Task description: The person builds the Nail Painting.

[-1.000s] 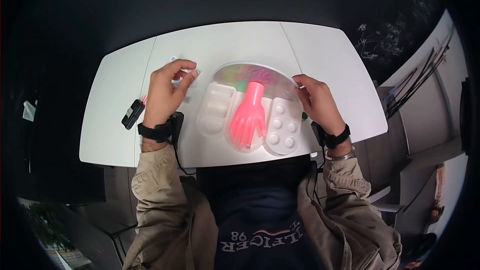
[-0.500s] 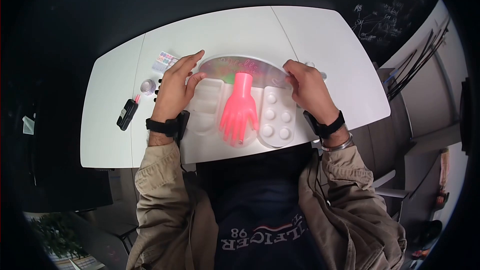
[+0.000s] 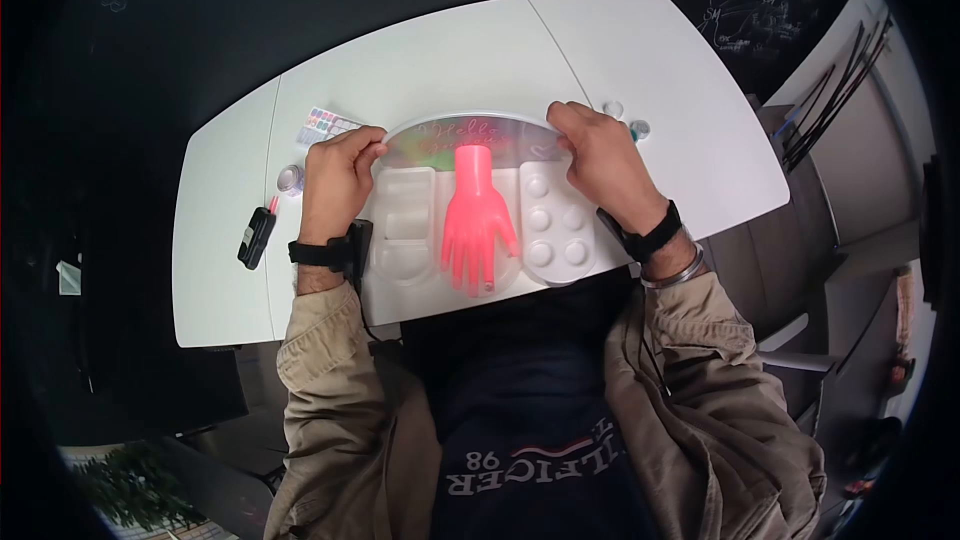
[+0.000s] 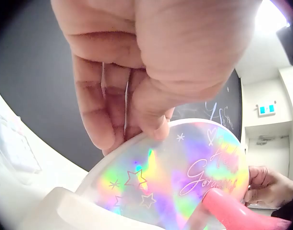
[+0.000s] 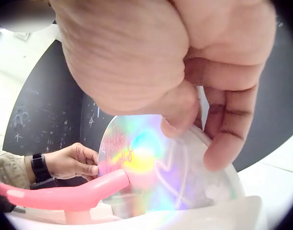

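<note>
A shiny iridescent panel (image 3: 520, 148) with a curved white rim and "Hello Gorgeous" lettering stands upright behind a pink mannequin hand (image 3: 473, 220). My left hand (image 3: 338, 178) pinches the panel's left edge, thumb on the front face and fingers behind, as the left wrist view shows. At the opposite edge my right hand (image 3: 605, 168) pinches the rim the same way. The pink hand lies fingers toward me, its wrist end close to the panel. White moulded sections flank it: one with compartments (image 3: 432, 205) on the left, one with round wells (image 3: 553, 202) on the right.
On the left of the white table (image 3: 225, 290) lie a sheet of small coloured pieces (image 3: 322, 126), a small round jar (image 3: 290, 179) and a black device with a pink tip (image 3: 257, 236). Small containers (image 3: 639, 129) stand beyond my right hand. The table's front edge is near my body.
My left hand has come from over the sheet on the left to the panel's left edge and now pinches it. The right hand stays at the right edge. The head view has shifted.
</note>
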`<state>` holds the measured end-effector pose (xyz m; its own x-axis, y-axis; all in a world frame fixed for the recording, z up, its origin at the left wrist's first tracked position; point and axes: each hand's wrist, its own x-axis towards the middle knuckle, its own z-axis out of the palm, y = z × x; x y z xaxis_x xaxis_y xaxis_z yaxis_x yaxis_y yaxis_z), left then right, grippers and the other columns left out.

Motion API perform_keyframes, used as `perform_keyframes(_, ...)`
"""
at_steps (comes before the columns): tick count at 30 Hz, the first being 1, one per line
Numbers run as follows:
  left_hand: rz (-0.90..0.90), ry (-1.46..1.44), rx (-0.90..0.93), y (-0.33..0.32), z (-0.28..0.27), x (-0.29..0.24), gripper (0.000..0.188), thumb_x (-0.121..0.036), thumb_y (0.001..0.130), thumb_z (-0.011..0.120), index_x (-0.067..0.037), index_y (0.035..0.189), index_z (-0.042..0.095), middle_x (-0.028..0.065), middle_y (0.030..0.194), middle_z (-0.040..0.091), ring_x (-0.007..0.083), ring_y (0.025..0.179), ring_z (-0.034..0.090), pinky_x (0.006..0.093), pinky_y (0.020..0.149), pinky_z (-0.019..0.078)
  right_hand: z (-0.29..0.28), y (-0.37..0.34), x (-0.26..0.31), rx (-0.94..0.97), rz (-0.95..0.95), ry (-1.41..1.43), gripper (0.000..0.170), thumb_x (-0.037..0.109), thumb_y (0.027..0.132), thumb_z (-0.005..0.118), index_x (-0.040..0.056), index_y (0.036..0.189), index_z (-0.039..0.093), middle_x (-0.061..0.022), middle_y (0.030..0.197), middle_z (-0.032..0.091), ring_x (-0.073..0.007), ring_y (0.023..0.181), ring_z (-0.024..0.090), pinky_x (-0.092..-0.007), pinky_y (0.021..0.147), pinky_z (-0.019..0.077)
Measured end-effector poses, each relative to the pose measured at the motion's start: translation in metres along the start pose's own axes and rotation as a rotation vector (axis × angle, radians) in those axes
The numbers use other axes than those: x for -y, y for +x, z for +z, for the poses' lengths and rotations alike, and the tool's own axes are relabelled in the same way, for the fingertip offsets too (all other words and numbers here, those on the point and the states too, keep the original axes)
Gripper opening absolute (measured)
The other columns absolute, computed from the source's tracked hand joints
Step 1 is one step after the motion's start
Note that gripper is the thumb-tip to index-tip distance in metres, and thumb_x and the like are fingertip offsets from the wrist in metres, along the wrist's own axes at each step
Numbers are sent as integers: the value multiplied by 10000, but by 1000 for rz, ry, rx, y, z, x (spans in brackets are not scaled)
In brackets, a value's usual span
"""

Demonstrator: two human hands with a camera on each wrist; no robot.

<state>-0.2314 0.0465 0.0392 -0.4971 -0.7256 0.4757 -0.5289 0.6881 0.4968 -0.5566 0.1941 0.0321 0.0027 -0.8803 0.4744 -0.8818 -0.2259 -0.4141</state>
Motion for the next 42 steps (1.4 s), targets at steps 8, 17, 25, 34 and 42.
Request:
perform_keyframes(8,-54,-29,20,-3,1,8,146,42,1014,742,10,1126,829,119,868,830,167,682,769,309,664,611,-1,0,3,13,1,-7,374,-155,822,609,32,1146,629,-180,1030,711,-463,949,723,-546,787,570)
perform_keyframes(17,-42,2,-30,-5,4,9,136,-9,962,808,-29,1093,834,184,943,823,367,798,797,428,716,613,4,2,-6,6,-21,28,348,-161,828,595,30,1119,608,-178,997,697,-464,923,712,-541,773,557)
perform_keyframes(25,40,143,62,-7,-5,12,113,23,985,778,14,1098,773,195,857,786,305,704,775,391,665,578,-5,1,-15,-57,-89,171,192,-60,933,725,12,1111,709,-180,990,756,-421,918,748,-480,791,586)
perform_keyframes(34,-172,202,44,1,-17,4,99,10,955,761,-7,1040,714,216,904,789,413,775,776,493,707,595,-77,-5,-70,-221,10,75,203,40,963,861,-3,1144,780,-153,1033,808,-279,790,794,-361,689,646)
perform_keyframes(42,-227,239,-58,1,-19,15,106,-41,999,740,-27,1102,725,191,967,834,380,751,799,475,728,630,-109,-12,-98,-245,183,-65,302,33,939,886,9,1220,776,-143,1056,828,-242,777,804,-340,690,644)
